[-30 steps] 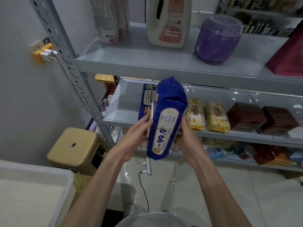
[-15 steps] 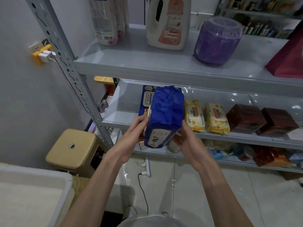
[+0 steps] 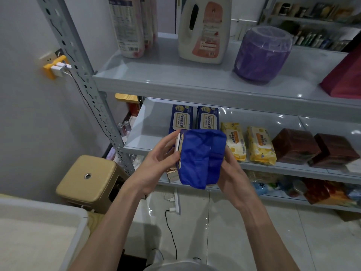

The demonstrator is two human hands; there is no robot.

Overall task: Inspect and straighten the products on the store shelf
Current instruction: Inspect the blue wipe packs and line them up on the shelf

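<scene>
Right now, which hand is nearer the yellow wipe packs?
Right. The right hand holds the blue pack beside the yellow wipe packs; the left hand holds its opposite side.

Both bare forearms reach forward. Left hand (image 3: pixel 156 165) and right hand (image 3: pixel 233 178) grip the blue wipes pack (image 3: pixel 201 159) from opposite sides. Right fingers are hidden behind it.

"temen" on yellow wipes pack (image 3: pixel 233 141)

Grey wall (image 3: pixel 29 124) at left, yellow adapter (image 3: pixel 51 70) plugged in. Glossy tiled floor (image 3: pixel 293 231); power strip (image 3: pixel 177 202) lay on it. Tan stool (image 3: pixel 86 178) stood near wall.
</scene>
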